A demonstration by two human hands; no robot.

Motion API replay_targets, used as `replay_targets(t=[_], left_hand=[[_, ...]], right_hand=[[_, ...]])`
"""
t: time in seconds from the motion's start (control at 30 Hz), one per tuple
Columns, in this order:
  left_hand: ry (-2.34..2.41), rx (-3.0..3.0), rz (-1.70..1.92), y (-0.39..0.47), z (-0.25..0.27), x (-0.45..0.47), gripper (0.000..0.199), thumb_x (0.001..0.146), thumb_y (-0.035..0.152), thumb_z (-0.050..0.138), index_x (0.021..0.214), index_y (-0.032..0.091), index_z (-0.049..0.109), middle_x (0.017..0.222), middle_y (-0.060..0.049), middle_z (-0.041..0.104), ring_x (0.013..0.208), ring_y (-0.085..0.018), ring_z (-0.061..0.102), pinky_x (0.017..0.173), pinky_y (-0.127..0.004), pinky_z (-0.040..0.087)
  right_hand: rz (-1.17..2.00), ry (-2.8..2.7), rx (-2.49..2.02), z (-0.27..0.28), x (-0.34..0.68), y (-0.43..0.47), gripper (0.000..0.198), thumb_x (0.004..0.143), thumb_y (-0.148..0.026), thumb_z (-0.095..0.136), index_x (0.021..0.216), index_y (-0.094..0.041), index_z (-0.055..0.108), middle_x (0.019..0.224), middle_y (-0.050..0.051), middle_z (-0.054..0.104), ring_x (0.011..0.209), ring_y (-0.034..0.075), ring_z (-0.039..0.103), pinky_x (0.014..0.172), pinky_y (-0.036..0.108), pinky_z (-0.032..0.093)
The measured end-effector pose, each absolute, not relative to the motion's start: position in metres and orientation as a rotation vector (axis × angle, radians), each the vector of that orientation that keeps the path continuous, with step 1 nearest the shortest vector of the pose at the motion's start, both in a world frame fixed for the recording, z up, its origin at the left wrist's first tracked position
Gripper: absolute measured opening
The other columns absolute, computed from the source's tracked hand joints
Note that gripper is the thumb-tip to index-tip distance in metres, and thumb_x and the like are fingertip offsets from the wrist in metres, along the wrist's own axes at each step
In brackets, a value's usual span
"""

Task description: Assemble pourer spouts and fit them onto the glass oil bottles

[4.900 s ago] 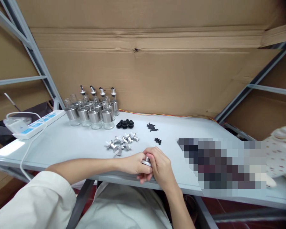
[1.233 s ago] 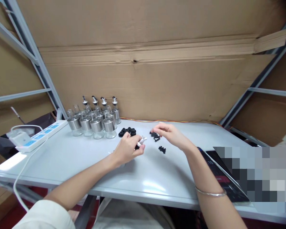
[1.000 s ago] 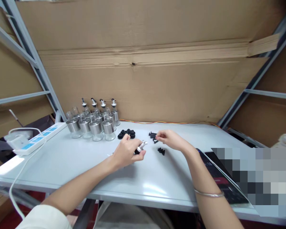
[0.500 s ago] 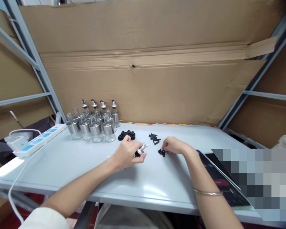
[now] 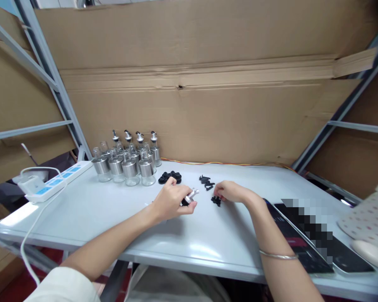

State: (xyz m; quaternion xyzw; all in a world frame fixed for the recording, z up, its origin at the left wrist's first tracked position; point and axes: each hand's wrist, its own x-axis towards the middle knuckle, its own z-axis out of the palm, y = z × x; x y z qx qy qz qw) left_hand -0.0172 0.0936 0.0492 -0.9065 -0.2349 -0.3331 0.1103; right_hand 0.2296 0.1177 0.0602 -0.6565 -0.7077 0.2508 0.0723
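Observation:
My left hand (image 5: 173,200) is closed round a silver bottle pourer (image 5: 192,195) with a black lower part; its silver tip points right. My right hand (image 5: 228,192) has its fingertips pinched down at a small pile of black parts (image 5: 216,201); whatever lies between them is hidden. Just behind that pile lie several thin black levers (image 5: 206,181). Beyond my left hand sits a cluster of round black stoppers (image 5: 170,177).
Several glass bottles with steel sleeves (image 5: 130,168) stand at the back left, the rear ones fitted with pourers (image 5: 140,136). A white power strip (image 5: 58,182) lies left. Dark phones or tablets (image 5: 302,239) lie under and beside my right forearm. Cardboard (image 5: 208,117) walls the back.
The view has shifted slightly left, so the whole scene sits a little further right. Both hands stay in nearly the same places, the left still holding the pourer.

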Motion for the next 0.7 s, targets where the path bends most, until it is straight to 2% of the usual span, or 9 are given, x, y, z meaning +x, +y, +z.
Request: replay_targets(t=[0.13, 0.23, 0.33, 0.43, 0.53, 0.7], left_hand=[[-0.665, -2.701, -0.973, 0.095, 0.049, -0.017, 0.02, 0.088, 0.036, 0.048, 0.083, 0.017, 0.054, 0.065, 0.002, 0.063, 0.054, -0.011, 0.05, 0.069, -0.031, 0.032], [-0.675, -2.748, -0.955, 0.096, 0.05, -0.017, 0.028, 0.089, 0.044, 0.052, 0.091, 0.016, 0.054, 0.072, 0.0, 0.064, 0.059, -0.012, 0.053, 0.072, -0.03, 0.033], [-0.692, -2.789, -0.94, 0.097, 0.049, -0.017, 0.033, 0.087, 0.047, 0.055, 0.096, 0.015, 0.053, 0.076, -0.001, 0.064, 0.063, -0.012, 0.053, 0.073, -0.029, 0.035], [-0.721, -2.812, -0.969, 0.098, 0.047, -0.018, 0.039, 0.084, 0.049, 0.058, 0.102, 0.016, 0.05, 0.076, 0.0, 0.062, 0.064, -0.013, 0.051, 0.072, -0.029, 0.037], [-0.709, -2.833, -1.022, 0.097, 0.049, -0.019, 0.036, 0.085, 0.049, 0.057, 0.097, 0.017, 0.048, 0.077, 0.0, 0.061, 0.065, -0.013, 0.051, 0.072, -0.029, 0.039], [-0.51, -2.836, -1.044, 0.093, 0.06, -0.021, 0.02, 0.095, 0.035, 0.043, 0.099, 0.017, 0.049, 0.087, -0.004, 0.064, 0.075, -0.013, 0.058, 0.081, -0.029, 0.042]], right_hand=[[0.725, -2.124, -1.867, 0.065, 0.227, 0.117, 0.016, 0.075, -0.016, 0.053, 0.069, -0.014, 0.067, 0.065, 0.005, 0.065, 0.062, 0.016, 0.057, 0.062, 0.026, 0.043], [0.638, -2.082, -1.693, 0.075, 0.219, 0.111, 0.028, 0.085, -0.036, 0.046, 0.078, -0.015, 0.063, 0.079, 0.006, 0.065, 0.075, 0.018, 0.056, 0.071, 0.028, 0.043], [0.902, -2.058, -1.292, 0.084, 0.204, 0.1, 0.04, 0.086, -0.054, 0.045, 0.089, -0.016, 0.059, 0.083, 0.005, 0.062, 0.076, 0.016, 0.055, 0.069, 0.028, 0.043], [1.247, -2.105, -1.028, 0.089, 0.189, 0.089, 0.036, 0.079, -0.053, 0.059, 0.081, -0.017, 0.057, 0.07, 0.0, 0.059, 0.066, 0.013, 0.052, 0.063, 0.026, 0.042], [1.346, -2.091, -1.028, 0.093, 0.185, 0.083, 0.034, 0.078, -0.051, 0.061, 0.076, -0.017, 0.056, 0.059, -0.003, 0.054, 0.057, 0.011, 0.049, 0.06, 0.026, 0.039], [1.451, -2.013, -1.011, 0.098, 0.196, 0.082, 0.032, 0.076, -0.046, 0.065, 0.082, -0.017, 0.056, 0.064, -0.002, 0.058, 0.059, 0.011, 0.052, 0.063, 0.027, 0.04]])
